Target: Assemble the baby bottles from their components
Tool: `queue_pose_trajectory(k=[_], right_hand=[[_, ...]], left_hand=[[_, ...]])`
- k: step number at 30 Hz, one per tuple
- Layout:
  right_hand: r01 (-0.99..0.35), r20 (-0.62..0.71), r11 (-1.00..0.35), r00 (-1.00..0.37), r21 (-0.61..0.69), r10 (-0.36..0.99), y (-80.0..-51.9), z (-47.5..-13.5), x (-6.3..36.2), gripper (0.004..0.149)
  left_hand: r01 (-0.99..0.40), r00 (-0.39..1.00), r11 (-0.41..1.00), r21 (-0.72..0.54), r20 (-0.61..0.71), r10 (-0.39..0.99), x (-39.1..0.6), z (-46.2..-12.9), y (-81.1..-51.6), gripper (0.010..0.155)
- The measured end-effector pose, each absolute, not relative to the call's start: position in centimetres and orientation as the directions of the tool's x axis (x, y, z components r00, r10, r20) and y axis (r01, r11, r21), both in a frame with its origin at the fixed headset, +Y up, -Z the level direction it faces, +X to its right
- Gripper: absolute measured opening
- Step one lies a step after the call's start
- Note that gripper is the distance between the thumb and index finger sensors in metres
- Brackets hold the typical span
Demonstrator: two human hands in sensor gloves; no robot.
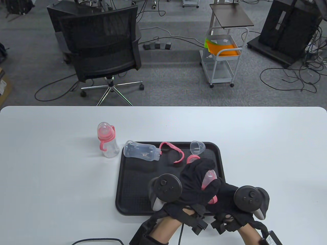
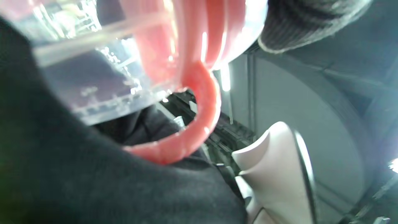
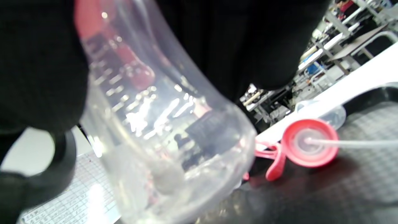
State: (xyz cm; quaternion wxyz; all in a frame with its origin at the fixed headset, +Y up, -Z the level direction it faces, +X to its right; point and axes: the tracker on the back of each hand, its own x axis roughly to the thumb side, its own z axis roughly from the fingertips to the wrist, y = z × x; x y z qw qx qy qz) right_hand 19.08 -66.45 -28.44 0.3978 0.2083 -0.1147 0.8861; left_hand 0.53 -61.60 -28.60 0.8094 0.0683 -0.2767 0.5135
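Over the right front of the black tray (image 1: 132,199) both hands hold one clear bottle (image 3: 174,130) with a pink top (image 1: 207,180). My left hand (image 1: 204,169) curls over that pink top; its pink handle loop (image 2: 202,102) shows by the palm. My right hand (image 1: 217,188) grips the bottle body from the right. On the tray lie a second clear bottle (image 1: 141,151), a pink handle ring (image 1: 173,151), a clear cap (image 1: 197,147) and a pink collar (image 3: 309,143) with a thin straw. An assembled bottle (image 1: 108,141) stands left of the tray.
The white table (image 1: 268,153) stretches wide on both sides of the tray. A black cable (image 1: 97,240) lies at the near edge. Beyond the far edge stand an office chair (image 1: 102,43) and a white cart (image 1: 222,58).
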Motion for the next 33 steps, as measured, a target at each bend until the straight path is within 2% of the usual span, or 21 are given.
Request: queue_pose_trajectory(k=[3,7,10,13,16,19,20,22,23,24,25,26,27,30,33], right_hand=[[-0.747,0.462,-0.662,-0.607,-0.054,0.647,-66.2,-28.3,18.8,0.089],[-0.719,0.453,-0.694,-0.631,-0.037,0.629,-66.6,-28.3,18.2,0.09],[-0.704,0.444,-0.71,-0.642,-0.017,0.625,-66.8,-28.3,17.6,0.09],[-0.673,0.452,-0.739,-0.667,-0.024,0.592,-66.9,-28.3,17.3,0.09],[-0.66,0.449,-0.751,-0.673,-0.007,0.587,-67.1,-28.4,17.3,0.09],[-0.633,0.449,-0.774,-0.696,-0.016,0.561,-67.2,-28.3,17.3,0.091],[-0.654,0.445,-0.754,-0.691,-0.05,0.57,-66.9,-28.3,17.4,0.09],[-0.651,0.433,-0.759,-0.691,-0.026,0.578,-66.4,-28.4,17.6,0.091],[-0.699,0.441,-0.711,-0.664,-0.079,0.604,-66.5,-28.3,17.8,0.09],[-0.718,0.445,-0.694,-0.637,-0.046,0.63,-66.0,-28.4,17.8,0.091],[-0.684,0.45,-0.729,-0.66,-0.028,0.602,-65.5,-28.2,18.1,0.09],[-0.689,0.463,-0.723,-0.659,-0.052,0.594,-65.4,-28.0,18.3,0.091],[-0.704,0.469,-0.707,-0.648,-0.069,0.6,-65.0,-27.9,18.5,0.09],[-0.7,0.473,-0.714,-0.624,0.014,0.621,-65.1,-28.0,18.8,0.091],[-0.691,0.475,-0.722,-0.626,0.027,0.618,-65.4,-28.2,19.0,0.091]], left_hand=[[-0.869,0.322,0.461,-0.181,0.499,0.804,0.2,-28.7,-61.1,0.069],[-0.87,0.342,0.465,-0.165,0.478,0.809,-0.3,-29.0,-61.9,0.07],[-0.859,0.341,0.47,-0.203,0.456,0.822,-0.7,-29.0,-62.2,0.07],[-0.85,0.386,0.505,-0.149,0.475,0.791,-0.8,-28.7,-62.3,0.07],[-0.848,0.375,0.499,-0.181,0.46,0.805,-0.6,-28.8,-62.6,0.07],[-0.845,0.393,0.511,-0.158,0.465,0.793,-0.6,-28.6,-62.9,0.07],[-0.835,0.379,0.519,-0.185,0.49,0.785,-0.9,-28.7,-62.7,0.07],[-0.837,0.319,0.472,-0.276,0.454,0.832,-0.8,-29.3,-62.0,0.07],[-0.824,0.288,0.472,-0.314,0.486,0.825,-0.6,-29.4,-61.4,0.071],[-0.779,0.336,0.537,-0.324,0.507,0.794,-0.7,-29.4,-60.6,0.071],[-0.746,0.384,0.585,-0.317,0.514,0.767,-1.1,-29.5,-59.9,0.07],[-0.744,0.354,0.573,-0.343,0.525,0.774,-1.2,-29.6,-59.5,0.068],[-0.753,0.277,0.516,-0.408,0.515,0.811,-1.1,-29.8,-59.0,0.068],[-0.664,0.314,0.517,-0.541,0.425,0.849,-1.2,-30.4,-58.6,0.075],[-0.653,0.309,0.502,-0.567,0.406,0.86,-1.4,-30.7,-58.9,0.08]])
